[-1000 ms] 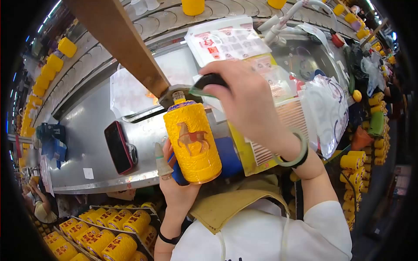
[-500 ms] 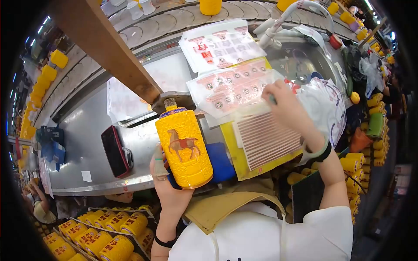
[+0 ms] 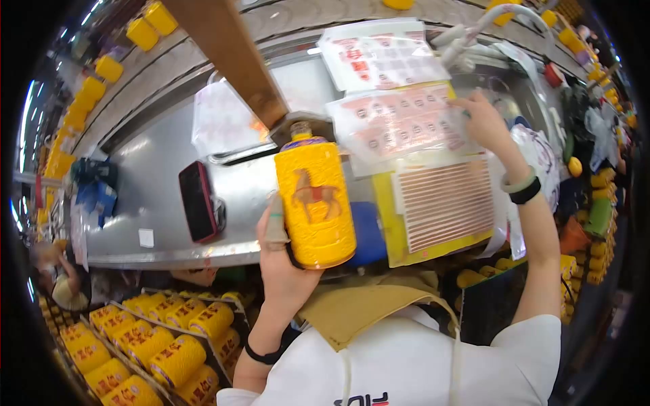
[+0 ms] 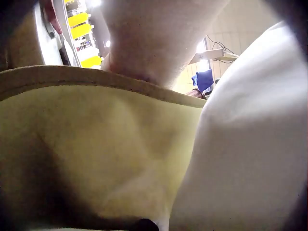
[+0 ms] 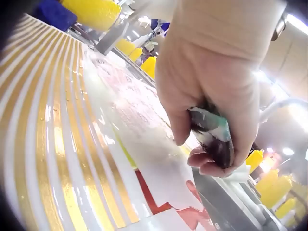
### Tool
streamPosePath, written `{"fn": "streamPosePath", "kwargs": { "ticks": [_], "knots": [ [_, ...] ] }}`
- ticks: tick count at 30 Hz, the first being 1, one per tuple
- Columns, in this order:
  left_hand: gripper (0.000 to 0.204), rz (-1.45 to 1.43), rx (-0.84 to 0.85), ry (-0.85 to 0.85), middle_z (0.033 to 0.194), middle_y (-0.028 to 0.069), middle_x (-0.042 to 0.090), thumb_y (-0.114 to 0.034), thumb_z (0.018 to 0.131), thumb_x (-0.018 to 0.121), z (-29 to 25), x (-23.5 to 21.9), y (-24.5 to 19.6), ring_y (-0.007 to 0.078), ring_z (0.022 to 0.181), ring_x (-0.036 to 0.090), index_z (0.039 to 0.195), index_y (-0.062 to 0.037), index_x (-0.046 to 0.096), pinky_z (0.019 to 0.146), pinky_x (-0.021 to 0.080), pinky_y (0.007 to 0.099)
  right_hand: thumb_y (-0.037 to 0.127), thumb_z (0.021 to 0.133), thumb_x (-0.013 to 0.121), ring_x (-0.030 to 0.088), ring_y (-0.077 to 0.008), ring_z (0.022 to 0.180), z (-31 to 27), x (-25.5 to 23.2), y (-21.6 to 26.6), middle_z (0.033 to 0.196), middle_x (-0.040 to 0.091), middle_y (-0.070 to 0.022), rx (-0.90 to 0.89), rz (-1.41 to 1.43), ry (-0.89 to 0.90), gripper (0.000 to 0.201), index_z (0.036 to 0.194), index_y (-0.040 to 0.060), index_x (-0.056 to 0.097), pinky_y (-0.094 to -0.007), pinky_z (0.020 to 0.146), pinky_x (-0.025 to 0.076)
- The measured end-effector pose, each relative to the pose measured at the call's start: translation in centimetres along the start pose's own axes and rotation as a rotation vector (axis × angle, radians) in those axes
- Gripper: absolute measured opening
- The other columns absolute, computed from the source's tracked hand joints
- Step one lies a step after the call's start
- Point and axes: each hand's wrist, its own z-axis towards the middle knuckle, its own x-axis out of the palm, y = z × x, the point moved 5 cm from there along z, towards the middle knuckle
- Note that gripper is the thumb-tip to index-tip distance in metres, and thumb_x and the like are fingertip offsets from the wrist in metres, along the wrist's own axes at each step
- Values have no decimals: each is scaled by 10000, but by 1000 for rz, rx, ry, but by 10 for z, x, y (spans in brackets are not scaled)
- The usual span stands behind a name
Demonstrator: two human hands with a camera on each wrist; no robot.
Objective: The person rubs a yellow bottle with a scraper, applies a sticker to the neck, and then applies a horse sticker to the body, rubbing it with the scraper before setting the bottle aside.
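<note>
your left hand (image 3: 284, 271) wraps the lower body of the yellow ceramic bottle (image 3: 315, 203), fingers curled round its back and the thumb, in a finger cot, up along its left side. you hold the bottle upright above the near edge of the steel counter (image 3: 162, 203), its stub neck (image 3: 300, 128) just under the wooden post (image 3: 233, 51). it looks heavy for its size, rigid and breakable, and the embossed glaze with the horse relief (image 3: 317, 196) gives some bite, so the low, wrapped hold on the body seems safer than anything near the thin neck.

your right hand (image 3: 484, 122) is out over the clear sticker sheet (image 3: 399, 125) at the back of the counter, and the wrist view shows its fingers closed round a small dark pad with a green layer (image 5: 211, 134), pinched against the palm. the pad looks soft and light.

beside the bottle lie the striped label sheet (image 3: 447, 203) on a yellow board and a black phone with a red edge (image 3: 198, 201). more yellow bottles (image 3: 169, 355) sit in trays below the counter.
</note>
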Motion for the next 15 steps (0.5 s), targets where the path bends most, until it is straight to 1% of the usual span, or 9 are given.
{"fn": "streamPosePath", "kwargs": {
  "ticks": [1,3,5,8,10,11,13,14,15],
  "knots": [
    [1064,16,-14,-7,1498,196,456,-106,691,961,1,-2,-2,366,1386,502,1578,-18,381,1144,443,424,-19,887,548,664,-373,1064,2,1,-2,1152,607,-139,-2,24,9,516,1306,221,729,-471,919,544],
    [1069,54,56,-47,1410,150,520,-156,668,994,3,-4,-9,304,1293,571,1566,-43,425,1097,471,403,-20,893,556,660,-372,1062,1,3,-4,1155,611,-139,-50,42,-8,508,1313,211,725,-464,928,537],
    [1081,67,68,-60,1416,151,512,-158,660,998,3,-4,-8,311,1288,575,1568,-44,422,1097,474,402,-21,898,564,656,-372,1061,1,2,-8,1157,615,-140,-86,51,-25,501,1319,200,720,-457,938,529],
    [1076,35,58,-51,1424,149,504,-145,658,997,1,-4,-8,302,1289,575,1564,-43,425,1097,474,399,15,926,597,651,-375,1057,6,4,-12,1139,621,-151,-90,111,-9,416,1296,153,728,-447,939,524],
    [1060,-23,21,-16,1490,199,458,-107,698,956,0,-3,-6,378,1348,534,1582,-20,377,1129,457,439,61,958,615,655,-369,1063,9,0,-12,1116,673,-165,-141,169,-57,305,1230,105,745,-433,940,516],
    [1060,-41,31,-11,1490,199,458,-107,698,956,0,-2,-7,378,1348,534,1582,-20,377,1129,457,439,61,958,615,655,-369,1063,11,-1,-18,1116,673,-165,-127,153,-62,305,1230,105,745,-433,940,516],
    [1047,40,-17,-4,1483,199,467,-111,699,951,-2,-1,-1,375,1348,531,1578,-22,389,1134,447,440,94,971,638,669,-360,1066,13,-9,-22,1090,720,-182,-124,302,-132,235,1178,62,745,-426,937,514],
    [1037,10,-24,-3,1480,197,473,-114,696,950,-3,0,3,375,1353,525,1572,-24,403,1141,437,437,163,964,676,682,-360,1068,8,-24,-15,1093,747,-188,224,526,12,235,1157,42,735,-423,941,514],
    [1037,-8,-12,5,1480,197,473,-114,696,950,-4,2,4,375,1353,525,1572,-24,403,1141,437,437,163,964,676,682,-360,1068,8,-28,-30,1093,747,-188,240,512,-1,235,1157,42,735,-423,941,514]
  ]
}}
